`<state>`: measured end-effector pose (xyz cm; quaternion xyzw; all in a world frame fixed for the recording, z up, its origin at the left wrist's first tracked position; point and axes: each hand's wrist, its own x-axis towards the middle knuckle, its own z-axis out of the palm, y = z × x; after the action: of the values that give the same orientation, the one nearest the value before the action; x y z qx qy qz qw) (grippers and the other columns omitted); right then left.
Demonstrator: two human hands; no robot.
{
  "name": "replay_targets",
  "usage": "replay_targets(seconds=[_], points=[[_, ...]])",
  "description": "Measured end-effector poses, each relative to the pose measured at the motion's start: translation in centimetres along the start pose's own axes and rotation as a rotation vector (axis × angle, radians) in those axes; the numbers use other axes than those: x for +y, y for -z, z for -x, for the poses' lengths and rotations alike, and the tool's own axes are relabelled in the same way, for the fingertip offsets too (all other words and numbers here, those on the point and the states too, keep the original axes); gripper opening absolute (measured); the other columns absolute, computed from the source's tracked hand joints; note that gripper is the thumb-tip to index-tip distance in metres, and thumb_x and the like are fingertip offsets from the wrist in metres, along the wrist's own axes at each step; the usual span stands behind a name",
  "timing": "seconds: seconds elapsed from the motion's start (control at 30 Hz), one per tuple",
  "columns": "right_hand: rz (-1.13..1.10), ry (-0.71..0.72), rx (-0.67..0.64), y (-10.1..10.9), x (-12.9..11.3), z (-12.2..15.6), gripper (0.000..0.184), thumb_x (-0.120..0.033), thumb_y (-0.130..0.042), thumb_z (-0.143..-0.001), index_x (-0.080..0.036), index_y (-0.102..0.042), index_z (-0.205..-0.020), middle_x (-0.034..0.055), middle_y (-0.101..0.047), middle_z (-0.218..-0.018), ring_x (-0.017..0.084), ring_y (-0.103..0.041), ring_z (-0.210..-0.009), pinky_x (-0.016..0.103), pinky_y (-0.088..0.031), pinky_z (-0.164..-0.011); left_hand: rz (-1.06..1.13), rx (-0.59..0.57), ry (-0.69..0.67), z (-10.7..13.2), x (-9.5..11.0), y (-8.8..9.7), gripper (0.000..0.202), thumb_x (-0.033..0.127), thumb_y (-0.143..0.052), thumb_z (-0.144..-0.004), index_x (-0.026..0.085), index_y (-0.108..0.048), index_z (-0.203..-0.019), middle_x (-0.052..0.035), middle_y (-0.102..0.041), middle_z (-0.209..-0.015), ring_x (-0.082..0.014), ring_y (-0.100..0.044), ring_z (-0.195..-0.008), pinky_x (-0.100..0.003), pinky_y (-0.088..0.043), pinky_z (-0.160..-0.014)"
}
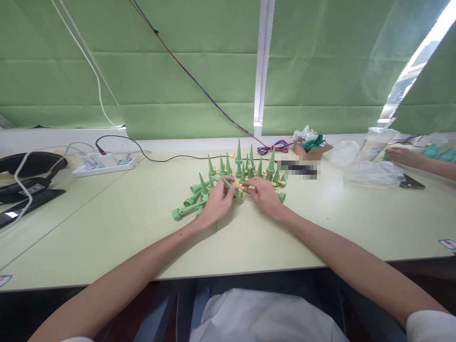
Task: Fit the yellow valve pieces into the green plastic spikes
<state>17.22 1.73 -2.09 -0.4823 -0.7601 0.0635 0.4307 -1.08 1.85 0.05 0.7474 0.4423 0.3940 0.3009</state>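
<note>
"Where is the green spike [227,183]?"

"Over the middle of the table [285,247], in the left hand [220,199], with thumb and fingers closed round it."

"Which way does it point?"

"Its tip is up and to the left, away from the person, and its thicker end is down to the right. So the long axis runs on a slant, while the upright cones [239,152] behind it stand with their points straight up."

"And the right hand [264,194]?"

"Its thumb and fingertips are drawn narrow beside the small yellow pieces [240,187], just right of the left hand. I cannot tell whether it grips one (the parts are tiny there)."

"What about the lying rods [188,209]?"

"They rest left of the left hand. The nearest has its ribbed collar to the left, and its long axis rises gently to the right, toward the wrist."

"Anything farther off?"

"A small cardboard box [312,150] near the wall, beyond the cones on the right."
</note>
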Motion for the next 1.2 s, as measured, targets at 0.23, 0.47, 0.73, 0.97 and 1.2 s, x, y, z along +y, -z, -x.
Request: replay_targets(seconds=[0.23, 0.47, 0.73, 0.97, 1.2], points=[[-0.2, -0.087, 0.14, 0.4, -1.2, -0.1, 0.014, -0.032, -0.066, -0.087, -0.019, -0.071, -0.087, 0.0037, -0.073, -0.084, 0.015, -0.058, -0.061, 0.029, -0.046, -0.064, 0.102, -0.012, 0.046, 0.0, 0.4, 0.0, 0.025, 0.043, -0.047, -0.095, 0.022, -0.049, -0.108, 0.0031, -0.052, -0.067, -0.013, -0.053, -0.058, -0.026, -0.042, -0.057], [-0.203, -0.126, 0.085, 0.9, -2.4, 0.0, 0.024, -0.04, -0.065, -0.087, -0.019, -0.064, -0.076, 0.0016, -0.068, -0.073, 0.015, -0.057, -0.063, 0.027, -0.043, -0.062, 0.148, -0.019, 0.072, 0.0, 0.1, -0.1, 0.025, 0.042, -0.048, -0.094, 0.022, -0.048, -0.108, 0.0042, -0.049, -0.063, -0.0127, -0.052, -0.053, -0.025, -0.041, -0.052], [-0.298, -0.165, 0.1, 0.8, -2.7, 0.1, 0.023, -0.042, -0.063, -0.086, -0.02, -0.059, -0.08, 0.0024, -0.067, -0.071, 0.016, -0.061, -0.065, 0.028, -0.046, -0.06, 0.179, -0.019, 0.07, -0.1, 0.2, -0.1, 0.023, 0.041, -0.049, -0.094, 0.022, -0.048, -0.106, 0.004, -0.051, -0.063, -0.013, -0.053, -0.052, -0.026, -0.043, -0.052], [-0.337, -0.161, 0.094, 0.6, -2.7, 0.3, 0.018, -0.038, -0.058, -0.088, -0.02, -0.057, -0.084, 0.0042, -0.069, -0.079, 0.017, -0.064, -0.068, 0.028, -0.048, -0.06, 0.246, -0.012, 0.064, -0.1, 0.4, -0.1, 0.019, 0.037, -0.05, -0.093, 0.021, -0.048, -0.104, 0.0014, -0.056, -0.072, -0.0116, -0.053, -0.052, -0.026, -0.045, -0.051], [-0.358, -0.144, 0.047, 0.4, -2.7, 0.5, 0.016, -0.036, -0.054, -0.09, -0.02, -0.057, -0.085, 0.004, -0.067, -0.077, 0.017, -0.063, -0.068, 0.027, -0.046, -0.057, 0.274, -0.017, 0.061, 0.0, 0.5, -0.2, 0.02, 0.038, -0.05, -0.094, 0.021, -0.048, -0.104, -0.0014, -0.062, -0.081, -0.0105, -0.053, -0.051, -0.027, -0.046, -0.051]])
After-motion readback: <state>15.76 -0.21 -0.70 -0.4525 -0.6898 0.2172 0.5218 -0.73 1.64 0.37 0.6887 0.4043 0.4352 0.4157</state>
